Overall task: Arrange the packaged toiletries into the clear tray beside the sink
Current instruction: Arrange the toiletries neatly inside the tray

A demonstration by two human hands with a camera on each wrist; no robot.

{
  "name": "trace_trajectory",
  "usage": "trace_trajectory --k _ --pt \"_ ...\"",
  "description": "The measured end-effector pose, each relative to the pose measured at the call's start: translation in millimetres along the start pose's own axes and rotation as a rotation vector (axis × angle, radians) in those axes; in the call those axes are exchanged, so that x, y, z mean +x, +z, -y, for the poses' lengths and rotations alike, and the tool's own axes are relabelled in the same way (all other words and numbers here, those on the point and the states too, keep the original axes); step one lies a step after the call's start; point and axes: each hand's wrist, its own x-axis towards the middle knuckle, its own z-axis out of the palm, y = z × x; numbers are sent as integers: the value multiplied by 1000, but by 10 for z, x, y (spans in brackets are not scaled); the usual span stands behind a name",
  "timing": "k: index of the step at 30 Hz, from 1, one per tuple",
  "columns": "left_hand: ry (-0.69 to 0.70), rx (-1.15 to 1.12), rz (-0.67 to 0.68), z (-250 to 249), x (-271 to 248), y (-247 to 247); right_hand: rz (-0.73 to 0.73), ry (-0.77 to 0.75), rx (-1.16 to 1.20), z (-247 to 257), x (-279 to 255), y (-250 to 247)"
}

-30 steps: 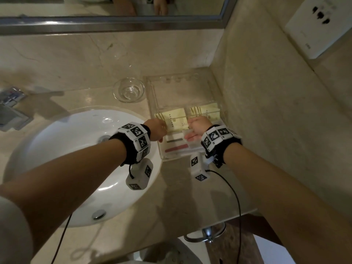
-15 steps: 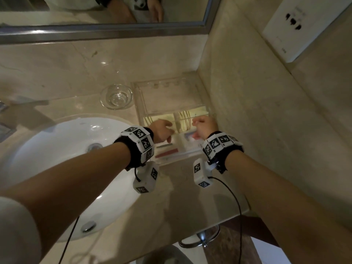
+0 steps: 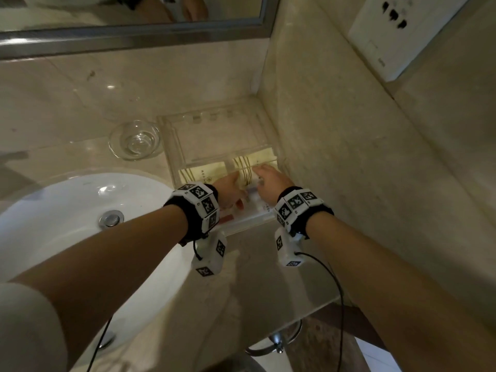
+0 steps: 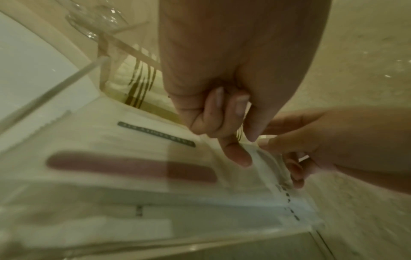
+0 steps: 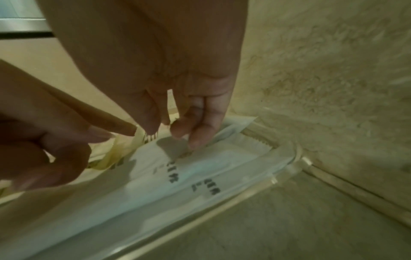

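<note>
On beige marble counter [image 3: 150, 312] beside white sink [image 3: 53, 218], both hands' curled fingers on packets in clear tray [image 3: 171, 146].

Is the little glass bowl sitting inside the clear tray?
No, the glass bowl stands on the counter just outside the clear tray's left wall.

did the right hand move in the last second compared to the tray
Yes. In the head view the right hand has reached farther back over the clear tray, from the white packets onto the right yellow packet.
</note>
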Motion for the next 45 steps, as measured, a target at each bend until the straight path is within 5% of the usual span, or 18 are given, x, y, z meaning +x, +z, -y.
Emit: trace_trajectory --k 7,19,30,37,45 --pt "20 -8 -21 -17 31 29 48 -54 -94 -62 4 -43" --pt "-52 -3 -17 -45 233 91 -203 3 29 -119 -149 -197" --pt "2 -1 -54 10 76 -2 -141 -84 87 -143 -137 -61" --pt "-37 116 -132 290 -82 -250 28 -148 -136 7 -136 83" --pt "-47 174 -152 476 -252 -319 42 -96 -181 85 -133 72"
